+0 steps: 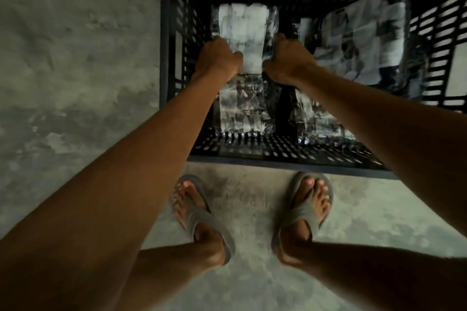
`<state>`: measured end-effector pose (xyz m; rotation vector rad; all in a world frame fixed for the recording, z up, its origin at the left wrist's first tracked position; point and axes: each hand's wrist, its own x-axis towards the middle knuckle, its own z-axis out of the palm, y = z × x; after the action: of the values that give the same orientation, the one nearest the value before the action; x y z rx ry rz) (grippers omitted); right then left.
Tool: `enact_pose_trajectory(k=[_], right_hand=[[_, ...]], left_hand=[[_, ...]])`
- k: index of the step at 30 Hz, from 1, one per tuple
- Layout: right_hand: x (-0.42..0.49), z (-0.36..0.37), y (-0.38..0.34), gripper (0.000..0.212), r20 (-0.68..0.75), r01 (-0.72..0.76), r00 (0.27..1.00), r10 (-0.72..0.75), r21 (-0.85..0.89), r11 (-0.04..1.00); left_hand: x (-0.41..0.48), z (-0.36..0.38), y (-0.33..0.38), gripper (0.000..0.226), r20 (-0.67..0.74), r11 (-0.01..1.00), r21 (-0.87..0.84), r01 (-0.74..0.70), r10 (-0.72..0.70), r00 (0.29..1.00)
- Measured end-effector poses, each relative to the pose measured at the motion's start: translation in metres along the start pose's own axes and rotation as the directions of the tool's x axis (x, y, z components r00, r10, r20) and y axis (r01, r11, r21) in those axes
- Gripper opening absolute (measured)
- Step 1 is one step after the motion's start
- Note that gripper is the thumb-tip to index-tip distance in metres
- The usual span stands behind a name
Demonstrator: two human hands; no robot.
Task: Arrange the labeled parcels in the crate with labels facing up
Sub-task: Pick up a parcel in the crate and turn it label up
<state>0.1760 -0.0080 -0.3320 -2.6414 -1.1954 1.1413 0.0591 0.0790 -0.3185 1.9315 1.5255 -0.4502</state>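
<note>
Your left hand [218, 58] is closed over the left edge of a plastic-wrapped parcel [243, 33]; your right hand [285, 60] is closed over its right edge. You hold it between both, low inside the black crate [174, 63], in the far-left position. Its pale upper face looks like a label turned up, though blur prevents reading it. Whether the parcel is already resting on the crate floor cannot be told.

Directly nearer you, a second parcel [242, 111] lies flat in the near-left position. To the right, a larger heap of wrapped parcels [361, 40] fills the far-right area, and another parcel [321, 121] lies near-right. Their label sides are too blurred to confirm.

Judgement: the task appears well advanced, with most parcels already in the crate. Remaining: seat the held parcel squarely, release, and verify the right-hand heap, which looks untidy. No parcels are visible on the concrete floor [75, 58] around the crate.
</note>
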Motion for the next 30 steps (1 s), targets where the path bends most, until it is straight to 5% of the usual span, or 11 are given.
enact_pose_trajectory(k=[4,8,19,25,30], right_hand=[[0.022,0.02,0.003,0.066,-0.099,-0.015,0.995,0.019,0.038,0.999],[0.03,0.037,0.007,0.078,-0.181,-0.078,0.973,0.143,0.324,0.943],[0.076,0.052,0.018,0.085,0.009,-0.131,0.988,0.153,0.569,0.812],[0.068,0.047,0.014,0.074,-0.062,-0.061,0.987,0.147,0.705,0.707],[0.061,0.029,0.025,0.047,-0.211,0.066,0.966,0.148,0.759,0.647]], left_hand=[[0.026,0.012,-0.008,0.045,-0.023,0.999,-0.024,0.025,-0.026,0.999],[0.036,0.019,-0.012,0.048,-0.08,0.998,-0.063,0.016,-0.021,0.997],[0.053,0.036,-0.018,0.087,-0.073,0.994,-0.108,-0.005,-0.003,0.997],[0.031,0.012,-0.014,0.097,0.084,0.919,-0.393,0.031,0.003,0.996],[0.014,-0.005,-0.005,0.089,0.04,0.878,-0.475,-0.065,0.095,0.995]])
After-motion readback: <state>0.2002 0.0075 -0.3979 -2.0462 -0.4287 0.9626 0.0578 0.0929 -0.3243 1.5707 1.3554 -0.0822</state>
